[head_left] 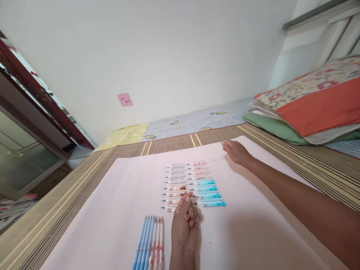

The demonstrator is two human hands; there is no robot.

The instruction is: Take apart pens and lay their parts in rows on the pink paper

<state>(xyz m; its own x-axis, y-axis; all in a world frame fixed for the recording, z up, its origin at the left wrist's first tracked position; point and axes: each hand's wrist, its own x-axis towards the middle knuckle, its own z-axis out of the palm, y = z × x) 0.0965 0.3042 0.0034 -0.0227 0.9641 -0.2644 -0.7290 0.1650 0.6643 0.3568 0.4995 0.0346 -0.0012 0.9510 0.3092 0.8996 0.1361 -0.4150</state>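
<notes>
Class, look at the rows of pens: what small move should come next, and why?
Probably the left hand should settle the nearest pen into the left row: its fingers rest on that end. The right hand lies flat on the white sheet, beyond the rows, so it seems less well placed.

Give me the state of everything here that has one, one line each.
left hand: fingers curled shut on nearest pen
nearest pen: flat, tip pointing left, rear under the hand
right hand: open, palm down at white sheet's far edge
pen rows: two columns, lying flat, tips left
blue and pink pens: lying side by side, touching
white sheet: spread flat
pillows: stacked
</notes>
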